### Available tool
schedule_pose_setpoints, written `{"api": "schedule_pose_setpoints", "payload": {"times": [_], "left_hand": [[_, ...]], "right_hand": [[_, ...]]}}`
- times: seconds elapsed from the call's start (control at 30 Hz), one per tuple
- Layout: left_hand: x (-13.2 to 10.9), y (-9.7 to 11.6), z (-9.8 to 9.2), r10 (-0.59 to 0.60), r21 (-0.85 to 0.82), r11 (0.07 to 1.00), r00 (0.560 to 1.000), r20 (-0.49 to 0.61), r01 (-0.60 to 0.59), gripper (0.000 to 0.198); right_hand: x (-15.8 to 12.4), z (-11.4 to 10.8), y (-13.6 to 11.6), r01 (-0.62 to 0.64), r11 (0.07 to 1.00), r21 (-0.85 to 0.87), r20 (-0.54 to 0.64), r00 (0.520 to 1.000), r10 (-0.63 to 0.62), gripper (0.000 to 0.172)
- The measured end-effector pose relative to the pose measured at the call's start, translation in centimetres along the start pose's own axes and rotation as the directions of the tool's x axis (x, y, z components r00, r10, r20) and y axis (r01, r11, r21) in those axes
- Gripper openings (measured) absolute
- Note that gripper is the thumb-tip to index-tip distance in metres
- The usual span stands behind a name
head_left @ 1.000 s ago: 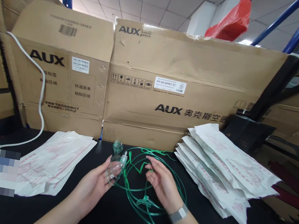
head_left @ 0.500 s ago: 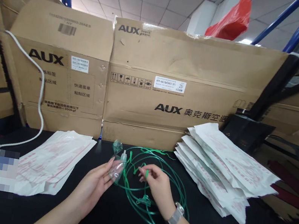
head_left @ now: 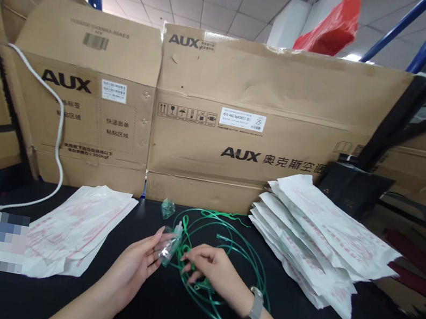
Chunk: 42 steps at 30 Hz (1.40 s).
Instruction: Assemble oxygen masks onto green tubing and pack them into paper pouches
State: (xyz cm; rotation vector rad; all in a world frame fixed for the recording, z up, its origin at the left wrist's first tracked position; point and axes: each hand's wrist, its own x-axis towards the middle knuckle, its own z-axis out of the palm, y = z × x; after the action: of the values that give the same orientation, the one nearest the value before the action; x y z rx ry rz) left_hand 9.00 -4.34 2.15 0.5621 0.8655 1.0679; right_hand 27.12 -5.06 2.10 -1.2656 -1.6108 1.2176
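My left hand (head_left: 137, 264) grips a clear plastic face mask (head_left: 167, 250) with a pale nozzle pointing up. A thin green strap (head_left: 185, 226) runs down beside the mask to the fingertips of my right hand (head_left: 209, 269), which are pinched on it. That wrist wears a watch (head_left: 255, 309). Beneath and behind my right hand lies a loose coil of green tubing (head_left: 256, 267) on the black tabletop. One tube end (head_left: 220, 236) shows inside the coil. A small crumpled green-tinted piece (head_left: 167, 209) lies behind the mask; its kind is unclear.
White printed packets (head_left: 80, 235) lie on the left, and a taller stack of similar packets (head_left: 313, 241) stands on the right. Large cardboard panels (head_left: 281, 94) wall off the back. A white cable (head_left: 57, 166) hangs at the left. A black box (head_left: 355, 189) stands behind the stack.
My right hand has moved left and slightly down, closer to the mask, with the green strap at its fingers. The mask in my left hand has tilted and shifted slightly.
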Motion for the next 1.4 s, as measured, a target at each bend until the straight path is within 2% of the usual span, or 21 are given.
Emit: {"api": "schedule_pose_setpoints", "payload": {"times": [0.07,0.17,0.33,0.5,0.6,0.73,0.83,0.93,1.03,1.1,1.2,1.27,1.4], "left_hand": [[0.0,0.0,0.0,-0.002,-0.008,1.000,1.000,-0.007,0.002,0.024],[-0.1,0.1,0.1,-0.008,-0.016,1.000,1.000,-0.021,0.008,0.023],[-0.2,0.1,0.1,-0.007,-0.036,0.999,0.999,-0.033,0.006,0.026],[-0.2,0.1,0.1,-0.021,-0.039,0.999,0.999,-0.024,0.020,0.029],[-0.3,0.0,0.1,-0.040,-0.037,0.999,0.999,-0.012,0.039,0.030],[-0.2,-0.1,0.1,-0.047,-0.027,0.999,0.999,0.000,0.047,0.029],[-0.1,-0.1,0.1,-0.041,-0.016,0.999,0.999,-0.008,0.041,0.030],[0.0,-0.1,0.1,-0.030,-0.005,1.000,1.000,-0.007,0.030,0.030],[0.0,-0.1,0.1,-0.028,-0.002,1.000,1.000,0.007,0.028,0.031],[-0.1,-0.1,0.1,-0.032,-0.003,0.999,0.999,0.008,0.032,0.031],[-0.1,0.0,0.1,-0.039,-0.004,0.999,0.999,-0.003,0.039,0.031],[-0.2,0.0,0.1,-0.046,0.003,0.999,0.999,0.005,0.046,0.030],[-0.2,0.0,0.0,-0.048,0.019,0.999,0.999,0.020,0.048,0.031]], "right_hand": [[0.0,-0.2,-0.2,-0.008,0.969,0.247,0.088,0.996,-0.015,0.027],[-0.3,-0.6,-0.8,0.005,0.893,0.450,0.128,0.989,-0.071,0.027],[-1.1,-1.0,-2.0,-0.010,0.788,0.615,0.183,0.974,-0.131,0.037],[-1.1,-0.8,-2.5,0.054,0.733,0.679,0.136,0.971,-0.198,0.046],[-0.9,-0.3,-2.1,0.089,0.775,0.626,0.081,0.981,-0.179,0.048],[-0.7,0.1,-1.3,0.115,0.844,0.523,-0.023,0.992,-0.121,0.038],[-0.6,0.1,-1.0,0.114,0.861,0.495,-0.061,0.994,-0.096,0.035],[-0.6,0.1,-0.8,0.170,0.870,0.463,-0.069,0.985,-0.155,0.038],[-0.6,0.2,-0.8,0.277,0.904,0.327,-0.130,0.960,-0.247,0.026],[-0.6,0.2,-0.8,0.279,0.923,0.264,-0.145,0.958,-0.248,0.016],[-0.6,0.1,-1.0,0.263,0.938,0.227,-0.139,0.962,-0.236,0.017],[-0.6,-0.1,-1.1,0.311,0.944,0.114,-0.177,0.941,-0.288,0.023],[-0.7,-0.4,-1.2,0.374,0.914,-0.157,-0.293,0.866,-0.405,0.029]]}}
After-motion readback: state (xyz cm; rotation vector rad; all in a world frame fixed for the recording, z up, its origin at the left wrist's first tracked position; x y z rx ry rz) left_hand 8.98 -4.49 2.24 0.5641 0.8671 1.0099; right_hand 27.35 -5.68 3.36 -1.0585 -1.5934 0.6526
